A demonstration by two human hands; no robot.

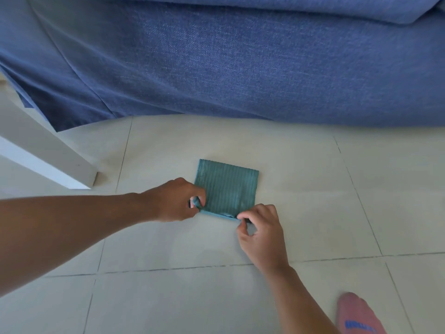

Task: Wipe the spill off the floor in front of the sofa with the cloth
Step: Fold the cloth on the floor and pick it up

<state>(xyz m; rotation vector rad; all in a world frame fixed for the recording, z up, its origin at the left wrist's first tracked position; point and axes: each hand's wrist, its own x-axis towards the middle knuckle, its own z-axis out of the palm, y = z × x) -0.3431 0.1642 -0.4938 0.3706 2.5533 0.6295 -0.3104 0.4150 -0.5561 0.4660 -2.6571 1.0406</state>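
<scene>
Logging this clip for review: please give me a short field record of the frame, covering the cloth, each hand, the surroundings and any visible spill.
cloth: teal ribbed cloth, folded to a square, flat on the floor
left hand: left hand pinches the cloth's near left corner
right hand: right hand pinches the near right corner with its fingers
floor: pale tiled floor
spill: none discernible
sofa: blue fabric sofa beyond the cloth
other: white furniture leg at left; pink-socked foot at lower right

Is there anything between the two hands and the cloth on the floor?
Nothing visible. Both hands already pinch the near edge of the folded teal cloth: the left hand at its left corner, the right hand at its right corner.
</scene>
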